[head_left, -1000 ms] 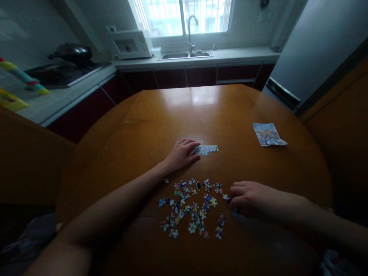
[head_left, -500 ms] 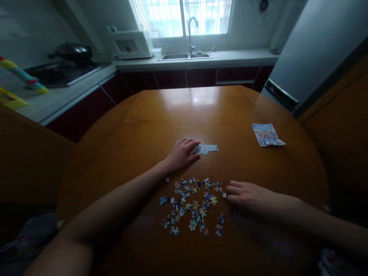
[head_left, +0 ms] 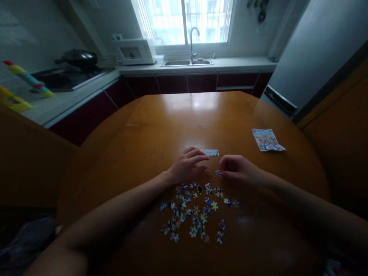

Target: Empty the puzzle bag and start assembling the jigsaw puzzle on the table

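Observation:
Between the thumb and fingers of my right hand (head_left: 240, 168) is a small bluish jigsaw puzzle piece (head_left: 218, 173), held just below the joined part of the puzzle. My left hand (head_left: 191, 164) hovers with its fingers apart and holds nothing. Its fingertips cover the left part of the joined puzzle strip (head_left: 211, 152), whose straight edge faces away from me. Closer to me lies a spread of loose puzzle pieces (head_left: 188, 211), mostly blue, white and yellow. A yellow piece (head_left: 214, 206) stands out at its right side.
A creased picture sheet (head_left: 267, 140) lies on the right of the wooden table (head_left: 184, 119). Past the table are a counter with a sink (head_left: 186, 63), a microwave (head_left: 135, 51) and a pan (head_left: 80, 58) on the stove. A fridge (head_left: 296, 61) stands at the right.
My right hand has moved up and left from beside the loose pieces, now with a piece in its fingers. My left hand has shifted slightly right and toward me, off the strip's left end.

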Available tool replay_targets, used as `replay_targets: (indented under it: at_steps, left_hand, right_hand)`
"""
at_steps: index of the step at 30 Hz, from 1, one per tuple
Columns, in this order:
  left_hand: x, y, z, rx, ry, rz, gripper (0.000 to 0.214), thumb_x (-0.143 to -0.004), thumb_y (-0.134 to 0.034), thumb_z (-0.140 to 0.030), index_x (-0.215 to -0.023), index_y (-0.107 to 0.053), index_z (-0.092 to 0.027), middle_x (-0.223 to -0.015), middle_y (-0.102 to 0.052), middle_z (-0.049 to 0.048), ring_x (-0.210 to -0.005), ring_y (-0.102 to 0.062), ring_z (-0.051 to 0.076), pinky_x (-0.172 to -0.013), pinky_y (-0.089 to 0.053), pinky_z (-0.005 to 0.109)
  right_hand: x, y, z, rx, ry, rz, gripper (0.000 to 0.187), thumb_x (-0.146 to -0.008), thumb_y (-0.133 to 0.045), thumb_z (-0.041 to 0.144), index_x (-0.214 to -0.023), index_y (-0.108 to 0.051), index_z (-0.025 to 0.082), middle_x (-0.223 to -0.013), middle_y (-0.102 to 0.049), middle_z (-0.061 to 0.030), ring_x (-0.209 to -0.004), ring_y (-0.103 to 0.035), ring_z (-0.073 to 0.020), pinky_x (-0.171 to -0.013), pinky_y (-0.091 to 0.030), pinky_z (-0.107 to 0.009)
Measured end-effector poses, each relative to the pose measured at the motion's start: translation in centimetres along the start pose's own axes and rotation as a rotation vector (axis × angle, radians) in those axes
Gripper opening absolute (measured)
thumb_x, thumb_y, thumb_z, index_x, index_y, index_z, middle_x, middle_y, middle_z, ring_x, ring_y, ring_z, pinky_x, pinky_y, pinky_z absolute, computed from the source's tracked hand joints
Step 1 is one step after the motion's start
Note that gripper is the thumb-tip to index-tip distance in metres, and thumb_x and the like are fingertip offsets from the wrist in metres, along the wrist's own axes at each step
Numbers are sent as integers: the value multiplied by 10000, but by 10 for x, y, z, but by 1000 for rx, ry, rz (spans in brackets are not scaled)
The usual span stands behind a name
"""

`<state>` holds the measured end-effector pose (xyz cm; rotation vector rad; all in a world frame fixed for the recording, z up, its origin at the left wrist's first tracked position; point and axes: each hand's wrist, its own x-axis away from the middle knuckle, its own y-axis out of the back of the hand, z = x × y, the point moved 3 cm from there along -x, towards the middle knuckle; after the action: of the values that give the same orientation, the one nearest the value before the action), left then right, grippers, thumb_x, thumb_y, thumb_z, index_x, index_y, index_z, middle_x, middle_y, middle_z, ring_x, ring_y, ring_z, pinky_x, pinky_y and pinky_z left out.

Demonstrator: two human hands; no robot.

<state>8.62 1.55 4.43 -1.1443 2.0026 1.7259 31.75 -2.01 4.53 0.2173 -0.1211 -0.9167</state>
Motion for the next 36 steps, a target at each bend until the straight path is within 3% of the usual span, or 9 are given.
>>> replay_targets:
  at_steps: [6, 13, 18, 22, 26, 32, 36]
  left_hand:
    - [2, -2, -8, 4, -18, 23, 294, -928, -715, -406, -1180, -687, -258, -1014, -723, 22, -968, -602, 182, -894, -509, 348]
    - [2, 0, -2, 23, 141, 86, 194, -967, -651, -424, -1043, -740, -271, -955, -736, 20, -945, -623, 180, -893, -504, 357]
    - [0, 1, -2, 69, 186, 56, 169, -956, -664, -407, -974, -731, -253, -937, -740, 21, -935, -630, 180, -896, -509, 367]
    - [-1, 1, -1, 119, 169, 2, 167, -946, -677, -395, -939, -724, -235, -903, -740, 27, -887, -633, 174, -836, -525, 350]
    - [-1, 2, -1, 140, 152, -26, 146, -929, -707, -375, -935, -721, -230, -891, -738, 22, -858, -629, 166, -815, -529, 342]
    - [1, 2, -1, 169, 192, -22, 158, -919, -718, -387, -917, -718, -229, -897, -737, 25, -872, -637, 173, -835, -537, 359]
    - [3, 1, 4, 182, 245, -55, 242, -906, -737, -393, -1056, -701, -207, -946, -740, 51, -904, -643, 190, -841, -543, 368]
  right_hand:
    - [-37, -1, -8, -137, 21, 59, 247, -851, -766, 339, -924, -586, 186, -824, -638, -1, -738, -581, -119, -684, -482, -282]
    - [-48, -5, -13, -163, 58, 46, 258, -842, -778, 337, -920, -595, 175, -817, -652, -1, -718, -591, -117, -665, -499, -276]
    - [-41, -8, -11, -39, 173, -93, 199, -855, -762, 315, -929, -645, 172, -858, -669, -31, -772, -618, -147, -704, -532, -304]
    - [-38, -8, -1, 195, 392, -160, 91, -878, -721, 242, -900, -660, 178, -930, -660, -54, -803, -614, -155, -715, -537, -313]
    - [-38, -9, 4, 354, 591, -149, 21, -927, -660, 199, -930, -665, 179, -934, -652, -54, -811, -618, -148, -707, -537, -304]
    - [-38, -12, 4, 428, 658, -138, 32, -947, -640, 192, -940, -671, 186, -960, -659, -61, -851, -640, -151, -730, -556, -304]
    - [-44, 1, 4, 434, 682, -216, 52, -938, -649, 197, -922, -698, 196, -937, -670, -56, -840, -654, -155, -726, -560, -311]
